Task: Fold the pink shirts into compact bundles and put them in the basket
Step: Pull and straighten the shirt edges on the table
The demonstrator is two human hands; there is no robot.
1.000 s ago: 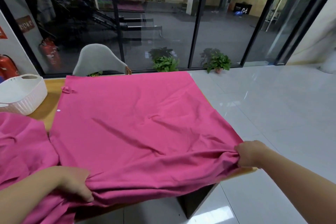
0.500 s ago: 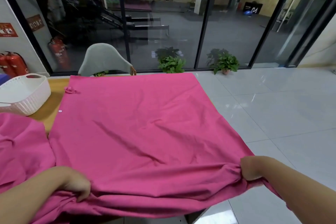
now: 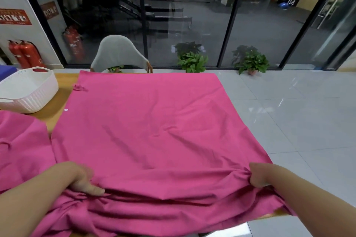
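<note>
A large pink shirt (image 3: pixel 154 125) lies spread flat over the wooden table (image 3: pixel 57 109), its near edge bunched in folds. My left hand (image 3: pixel 81 179) grips the bunched fabric at the near left. My right hand (image 3: pixel 258 176) grips the near right corner at the table's edge. A second pink shirt (image 3: pixel 21 150) lies crumpled at the left, beside the spread one. The white ribbed basket (image 3: pixel 32 94) stands on the far left of the table with nothing visible inside.
A grey chair (image 3: pixel 119 54) stands behind the table's far edge. Red fire extinguishers (image 3: pixel 25 54) and glass walls are beyond. Two potted plants (image 3: pixel 192 59) sit on the tiled floor, which opens to the right of the table.
Both hands have drawn the shirt's near edge toward me, gathering more folds at the front. The camera view has shifted closer and slightly left.
</note>
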